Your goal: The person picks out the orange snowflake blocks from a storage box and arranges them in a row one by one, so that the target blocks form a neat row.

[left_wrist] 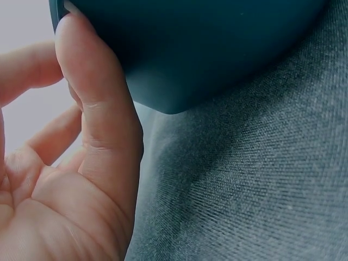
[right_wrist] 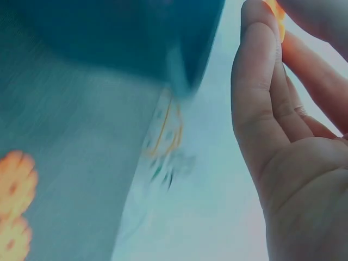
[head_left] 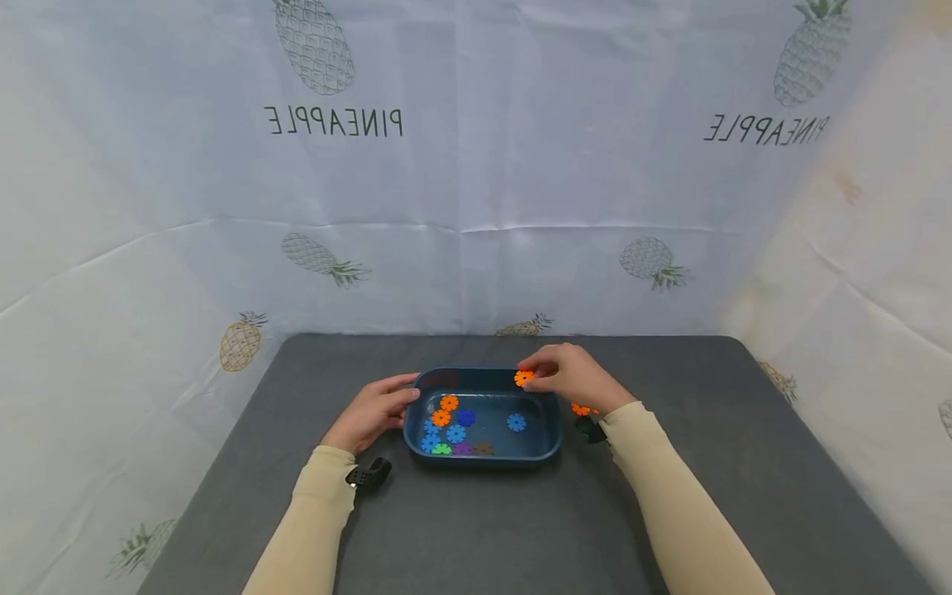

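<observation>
A dark blue plastic tray (head_left: 483,459) with rounded corners stands on the grey table. At its left end my left hand (head_left: 374,411) grips the rim; the left wrist view shows the thumb (left_wrist: 92,81) against the tray wall (left_wrist: 190,54). My right hand (head_left: 571,376) pinches an orange notched plastic disc (head_left: 524,378) above the tray's far right corner. That disc (right_wrist: 277,16) is mostly hidden by fingers in the right wrist view. In the tray lie several notched discs: orange (head_left: 441,417), light blue (head_left: 456,434), dark blue (head_left: 466,417), green (head_left: 442,449), purple (head_left: 462,448) and brown (head_left: 483,449).
Orange discs (head_left: 580,409) lie on the table right of the tray, partly hidden by the right wrist; two orange discs (right_wrist: 15,182) show in the right wrist view. A pineapple-printed white cloth (head_left: 461,182) hangs behind the table (head_left: 491,529). Dark bands (head_left: 369,473) circle both wrists.
</observation>
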The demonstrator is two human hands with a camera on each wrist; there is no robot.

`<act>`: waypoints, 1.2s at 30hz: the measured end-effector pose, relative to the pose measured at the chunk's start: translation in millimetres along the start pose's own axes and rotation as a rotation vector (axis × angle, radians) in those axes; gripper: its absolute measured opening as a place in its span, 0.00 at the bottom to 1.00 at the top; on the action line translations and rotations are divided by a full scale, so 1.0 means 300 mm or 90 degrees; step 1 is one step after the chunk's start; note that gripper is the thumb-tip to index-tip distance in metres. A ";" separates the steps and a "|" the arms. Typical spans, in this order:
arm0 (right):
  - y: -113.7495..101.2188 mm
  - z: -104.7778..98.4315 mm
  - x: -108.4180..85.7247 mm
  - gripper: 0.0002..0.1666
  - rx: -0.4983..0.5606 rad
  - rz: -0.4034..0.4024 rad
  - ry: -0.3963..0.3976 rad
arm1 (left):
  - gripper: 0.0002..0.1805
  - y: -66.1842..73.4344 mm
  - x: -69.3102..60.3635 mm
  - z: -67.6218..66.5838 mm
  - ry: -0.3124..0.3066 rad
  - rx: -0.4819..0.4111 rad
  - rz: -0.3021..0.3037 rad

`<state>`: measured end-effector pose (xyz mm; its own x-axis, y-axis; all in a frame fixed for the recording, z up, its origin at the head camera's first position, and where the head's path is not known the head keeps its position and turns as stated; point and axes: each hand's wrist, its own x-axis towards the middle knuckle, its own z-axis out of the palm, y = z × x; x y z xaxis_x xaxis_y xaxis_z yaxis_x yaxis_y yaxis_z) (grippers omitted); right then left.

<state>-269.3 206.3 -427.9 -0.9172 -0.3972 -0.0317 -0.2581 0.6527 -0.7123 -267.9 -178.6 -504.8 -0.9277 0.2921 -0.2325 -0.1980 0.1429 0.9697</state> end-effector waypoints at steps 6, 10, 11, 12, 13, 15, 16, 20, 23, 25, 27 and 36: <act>0.147 -0.050 -0.116 0.23 -0.004 0.048 0.079 | 0.35 -0.005 -0.001 -0.006 -0.011 -0.005 0.000; 0.249 -0.078 -0.190 0.25 -0.007 0.093 0.112 | 0.36 0.000 -0.003 -0.006 -0.014 0.001 0.000; 0.271 -0.085 -0.207 0.25 -0.010 0.101 0.119 | 0.36 0.001 -0.004 -0.007 -0.013 0.003 0.000; 0.292 -0.093 -0.224 0.25 -0.011 0.108 0.125 | 0.36 0.001 -0.005 -0.008 -0.012 0.005 -0.002; 0.312 -0.100 -0.239 0.25 -0.012 0.116 0.133 | 0.36 0.001 -0.005 -0.009 -0.012 0.007 -0.002; 0.346 -0.114 -0.266 0.25 -0.018 0.126 0.142 | 0.36 0.000 -0.004 -0.010 -0.011 0.010 -0.005; 0.362 -0.121 -0.279 0.25 -0.021 0.131 0.145 | 0.36 0.001 -0.004 -0.009 -0.010 0.010 -0.007; 0.409 -0.139 -0.303 0.26 -0.027 0.150 0.151 | 0.37 0.004 -0.004 -0.010 -0.011 0.017 -0.007; 0.423 -0.146 -0.296 0.26 -0.037 0.157 0.152 | 0.38 0.003 -0.009 -0.020 -0.001 0.015 -0.011; 0.426 -0.147 -0.290 0.26 -0.049 0.162 0.148 | 0.38 0.000 -0.012 -0.028 0.000 0.016 -0.012; 0.431 -0.146 -0.286 0.26 -0.061 0.176 0.144 | 0.38 -0.001 -0.014 -0.031 0.003 0.010 -0.018; 0.451 -0.143 -0.296 0.24 -0.081 0.212 0.134 | 0.38 0.010 -0.004 -0.015 -0.008 0.013 -0.018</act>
<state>-235.7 357.5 -491.4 -0.9956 -0.0196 -0.0920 0.0390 0.8034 -0.5941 -268.9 -182.8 -501.2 -0.9178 0.2992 -0.2608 -0.2173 0.1711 0.9610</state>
